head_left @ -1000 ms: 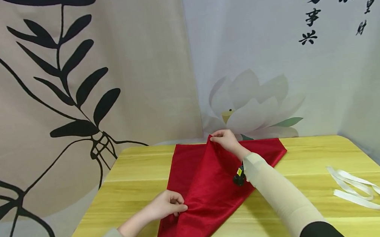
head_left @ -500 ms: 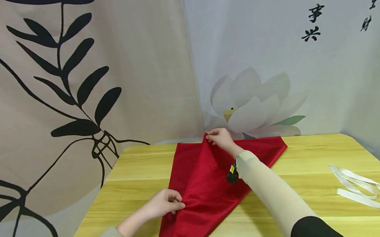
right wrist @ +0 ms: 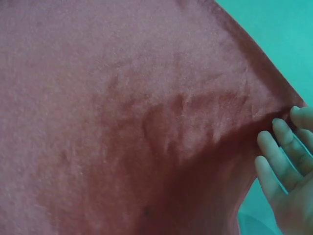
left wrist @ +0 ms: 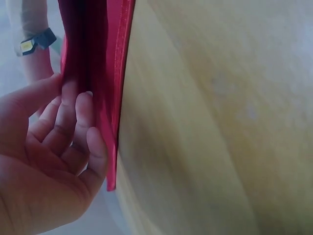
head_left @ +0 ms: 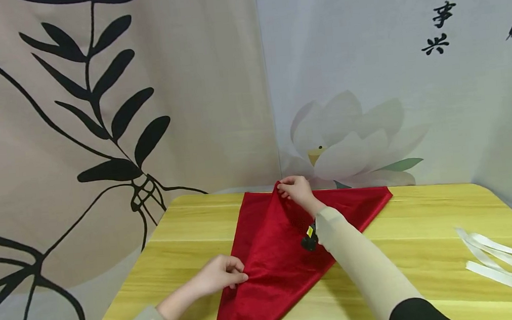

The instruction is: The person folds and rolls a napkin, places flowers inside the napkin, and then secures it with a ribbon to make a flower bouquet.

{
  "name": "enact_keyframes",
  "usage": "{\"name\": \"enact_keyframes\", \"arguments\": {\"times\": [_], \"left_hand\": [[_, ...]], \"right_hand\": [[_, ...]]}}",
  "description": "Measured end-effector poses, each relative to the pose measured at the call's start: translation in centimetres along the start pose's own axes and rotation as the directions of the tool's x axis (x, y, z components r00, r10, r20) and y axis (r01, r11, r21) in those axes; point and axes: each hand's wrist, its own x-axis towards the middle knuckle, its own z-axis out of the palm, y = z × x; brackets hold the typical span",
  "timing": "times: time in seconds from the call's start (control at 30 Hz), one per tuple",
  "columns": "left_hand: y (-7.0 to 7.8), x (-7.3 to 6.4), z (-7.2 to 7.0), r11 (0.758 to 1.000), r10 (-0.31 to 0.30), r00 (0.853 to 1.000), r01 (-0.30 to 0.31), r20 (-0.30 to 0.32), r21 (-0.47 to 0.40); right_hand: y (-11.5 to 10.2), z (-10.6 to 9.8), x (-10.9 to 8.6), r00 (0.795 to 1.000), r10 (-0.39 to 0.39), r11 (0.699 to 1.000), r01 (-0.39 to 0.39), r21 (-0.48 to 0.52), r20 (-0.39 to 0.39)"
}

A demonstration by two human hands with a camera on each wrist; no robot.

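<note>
A glossy red cloth lies on the wooden table, its left part folded over to the right along a slanting crease. At the far end my right hand pinches the cloth's raised tip between thumb and fingers; the right wrist view shows the other fingers of that hand loosely spread beside the fabric. Nearer the front, my left hand pinches the folded edge at the cloth's left side. In the left wrist view, thumb and forefinger of this hand hold the red edge, and the remaining fingers curl underneath.
A loosely looped white ribbon lies on the right part of the wooden table. Behind the table hangs a pale curtain with black plants, a lotus and writing. A small black wrist camera hangs under the right wrist.
The right hand has shifted slightly left with the pinched tip, then stayed nearly still. The left hand keeps its grip. The view has turned a little to the left.
</note>
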Motion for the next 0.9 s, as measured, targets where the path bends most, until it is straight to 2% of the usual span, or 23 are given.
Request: {"name": "enact_keyframes", "arguments": {"times": [0.33, 0.9], "left_hand": [[-0.7, -0.1, -0.3, 0.999, -0.013, 1.000, 0.014, -0.029, 0.036], [-2.0, 0.1, -1.0, 0.996, -0.063, 0.994, 0.069, -0.090, 0.063]], "right_hand": [[0.4, 1.8, 0.0, 0.999, 0.035, 0.995, -0.035, 0.092, -0.003], [0.6, 4.0, 0.5, 0.999, 0.042, 0.993, -0.038, 0.116, -0.030]]}}
